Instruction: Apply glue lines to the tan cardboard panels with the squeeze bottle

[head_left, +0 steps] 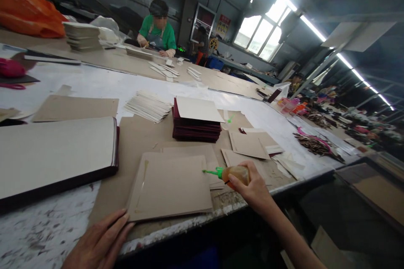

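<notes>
now 1 glue bottle [235, 173] in r hand [252, 191], l hand [101, 241] on 1 card [172, 187].

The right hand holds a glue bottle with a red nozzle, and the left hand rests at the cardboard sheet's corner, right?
Not quite: the head view shows the nozzle is green. The right hand holds the glue bottle, and the left hand rests at the corner of the cardboard sheet.

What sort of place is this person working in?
Likely a small factory or workshop for hand-gluing card covers: the right hand holds a glue bottle by cardboard sheets, stacks cover the long worktable, and another person works farther along.
</notes>
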`<move>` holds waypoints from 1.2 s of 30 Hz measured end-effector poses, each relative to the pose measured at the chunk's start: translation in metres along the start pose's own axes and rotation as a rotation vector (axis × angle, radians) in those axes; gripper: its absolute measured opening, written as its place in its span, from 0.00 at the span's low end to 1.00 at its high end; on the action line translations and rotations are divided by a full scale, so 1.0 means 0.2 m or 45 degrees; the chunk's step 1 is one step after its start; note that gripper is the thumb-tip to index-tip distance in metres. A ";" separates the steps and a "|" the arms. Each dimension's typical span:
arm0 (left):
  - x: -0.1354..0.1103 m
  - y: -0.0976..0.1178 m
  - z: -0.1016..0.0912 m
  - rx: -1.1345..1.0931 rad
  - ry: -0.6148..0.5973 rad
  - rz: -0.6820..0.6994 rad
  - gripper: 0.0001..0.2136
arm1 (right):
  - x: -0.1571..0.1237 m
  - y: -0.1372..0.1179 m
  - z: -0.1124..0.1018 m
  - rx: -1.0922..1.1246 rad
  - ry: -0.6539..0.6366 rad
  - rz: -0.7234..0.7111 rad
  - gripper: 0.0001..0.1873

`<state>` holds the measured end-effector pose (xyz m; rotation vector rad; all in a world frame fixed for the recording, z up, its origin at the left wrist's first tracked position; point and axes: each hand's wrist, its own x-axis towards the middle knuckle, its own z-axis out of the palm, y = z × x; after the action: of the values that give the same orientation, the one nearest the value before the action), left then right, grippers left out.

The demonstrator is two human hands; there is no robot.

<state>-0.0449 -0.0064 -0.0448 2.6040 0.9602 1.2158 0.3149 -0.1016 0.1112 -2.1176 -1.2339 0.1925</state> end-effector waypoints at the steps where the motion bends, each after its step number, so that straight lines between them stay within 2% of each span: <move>1: 0.00 -0.01 0.00 0.011 -0.011 0.031 0.15 | -0.02 -0.01 -0.02 0.004 -0.014 0.006 0.18; 6: 0.04 -0.02 -0.02 0.057 -0.007 0.190 0.14 | -0.14 -0.03 -0.08 0.020 -0.063 0.051 0.17; 13: 0.13 0.03 -0.03 0.076 0.092 0.101 0.15 | -0.28 -0.06 -0.13 -0.007 -0.139 0.121 0.18; 18: 0.17 0.02 -0.05 -0.003 0.021 0.002 0.17 | -0.35 -0.07 -0.14 0.017 -0.151 0.140 0.15; 23: 0.18 0.04 -0.06 -0.017 0.000 -0.050 0.19 | -0.38 -0.07 -0.13 0.104 -0.095 0.153 0.15; 28: 0.17 0.02 -0.05 0.015 -0.013 -0.026 0.19 | -0.40 -0.15 -0.01 0.276 -0.118 0.182 0.16; 30: 0.17 0.02 -0.06 0.021 -0.039 0.013 0.18 | -0.41 -0.18 0.08 0.469 -0.134 0.222 0.18; 32: 0.17 0.02 -0.07 0.026 -0.053 0.017 0.18 | -0.41 -0.20 0.16 0.777 -0.103 0.302 0.21; 34: 0.17 0.02 -0.07 0.023 -0.065 -0.001 0.18 | -0.41 -0.17 0.23 1.061 0.037 0.404 0.24; 36: 0.17 0.03 -0.06 0.029 -0.068 -0.029 0.19 | -0.41 -0.12 0.26 1.153 0.253 0.477 0.26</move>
<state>-0.0345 0.0056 -0.0122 2.6216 0.9966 1.1303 0.2298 -0.1364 0.0694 -1.4798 -0.4617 0.5685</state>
